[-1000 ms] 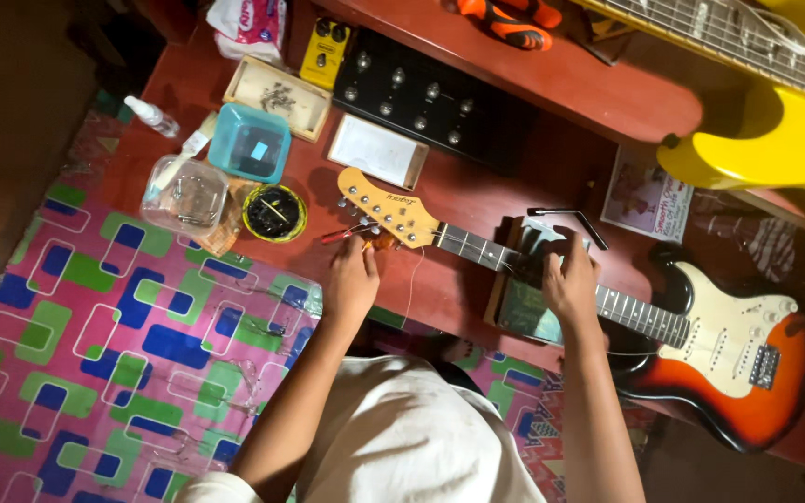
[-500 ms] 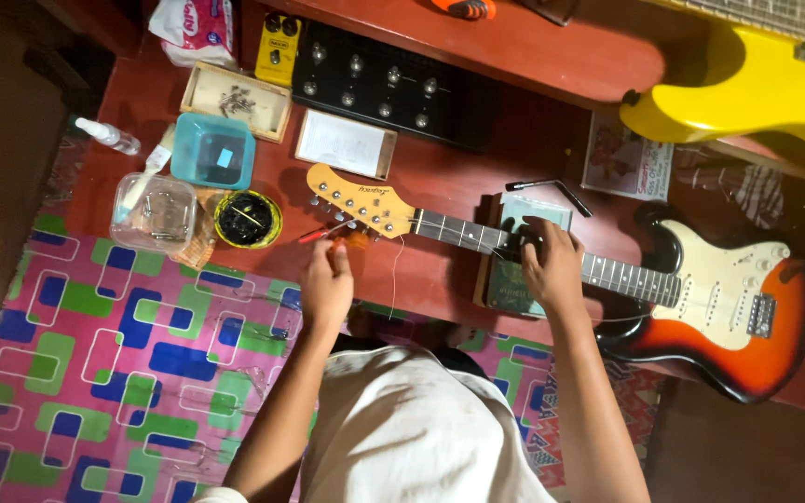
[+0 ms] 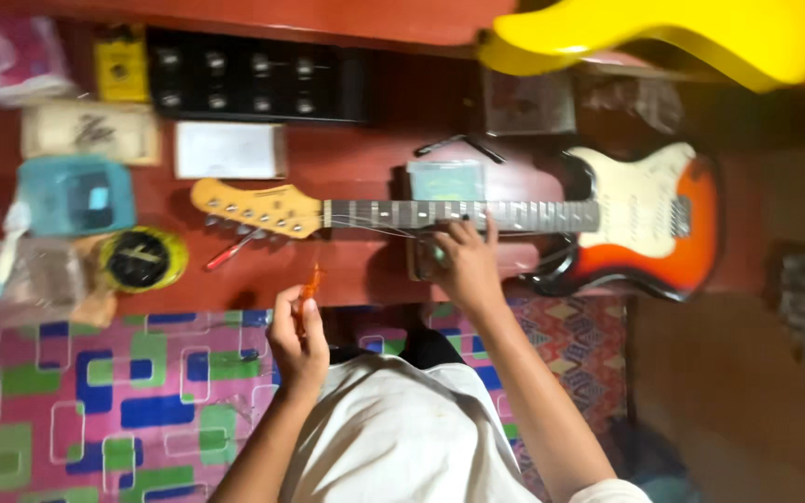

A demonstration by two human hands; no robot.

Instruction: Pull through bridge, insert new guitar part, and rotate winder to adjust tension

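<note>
A sunburst electric guitar [image 3: 649, 244] lies across the red table [image 3: 347, 270], its pale headstock [image 3: 253, 207] to the left. My right hand [image 3: 463, 263] rests on the guitar's neck [image 3: 458, 215], fingers over the frets. My left hand [image 3: 295, 337] is lifted just off the table's near edge, fingers closed on a small orange tool [image 3: 310, 282]. A thin loose string curls from the neck near the headstock. A red-handled tool [image 3: 228, 253] lies on the table just below the tuners.
A black pedal board [image 3: 253, 76], a white card [image 3: 230, 149], a teal box [image 3: 76, 194], a round yellow-rimmed tin [image 3: 140, 259] and plastic bags [image 3: 25, 279] sit at left. A yellow guitar [image 3: 663, 37] lies at the back. A patterned mat [image 3: 95, 401] covers the floor.
My left hand has pulled back from the headstock toward me, now holding the orange tool. The right hand stays on the neck. The view has shifted and zoomed closer.
</note>
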